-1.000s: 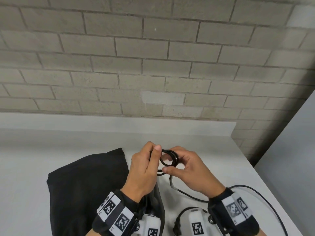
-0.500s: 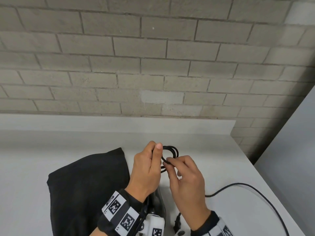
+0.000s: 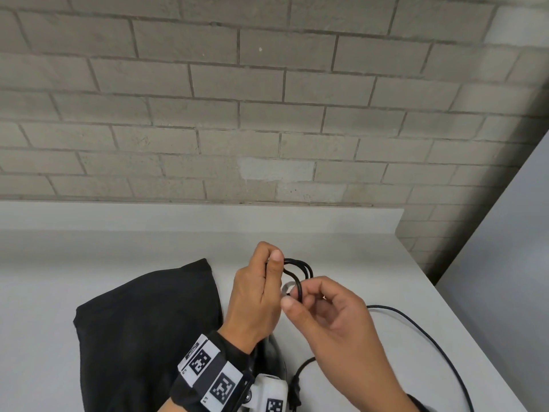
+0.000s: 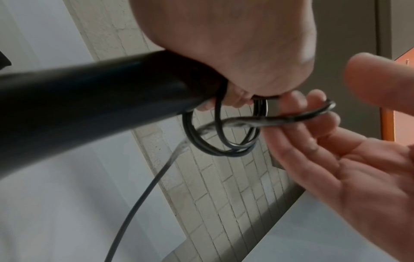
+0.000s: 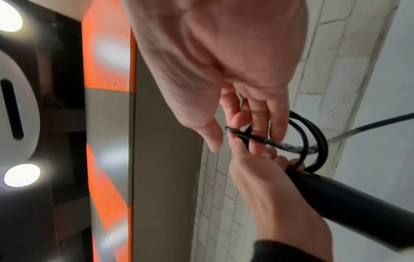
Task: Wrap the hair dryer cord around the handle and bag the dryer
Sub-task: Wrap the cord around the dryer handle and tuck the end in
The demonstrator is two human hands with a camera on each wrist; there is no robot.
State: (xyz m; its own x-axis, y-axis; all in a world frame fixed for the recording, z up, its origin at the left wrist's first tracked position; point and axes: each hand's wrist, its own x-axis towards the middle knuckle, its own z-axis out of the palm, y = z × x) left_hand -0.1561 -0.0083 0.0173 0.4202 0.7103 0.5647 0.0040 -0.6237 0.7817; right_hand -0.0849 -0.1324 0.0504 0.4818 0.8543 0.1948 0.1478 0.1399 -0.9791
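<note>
My left hand [image 3: 269,263] grips the end of the black hair dryer handle [image 4: 89,99] and pins several cord loops [image 3: 301,267] against it. The loops [image 4: 224,143] hang off the handle's end. Just right of them, my right hand [image 3: 294,298] pinches a stretch of the black cord [image 5: 244,135] between thumb and fingertips [image 4: 313,122]. The rest of the cord [image 3: 430,337] trails over the table to the right, and its plug [image 3: 294,388] lies near my left wrist. The black bag [image 3: 142,322] lies flat on the table left of my hands. The dryer body is mostly hidden under my left wrist.
The white table [image 3: 89,263] ends at a low backsplash under a grey brick wall [image 3: 267,114]. The table's right edge [image 3: 463,316] runs diagonally beside a grey panel. An orange and grey cabinet [image 5: 107,106] appears in the right wrist view.
My right hand has swung from the right side of the loops round to their near side, carrying the cord with it. The left hand stays on the handle.
</note>
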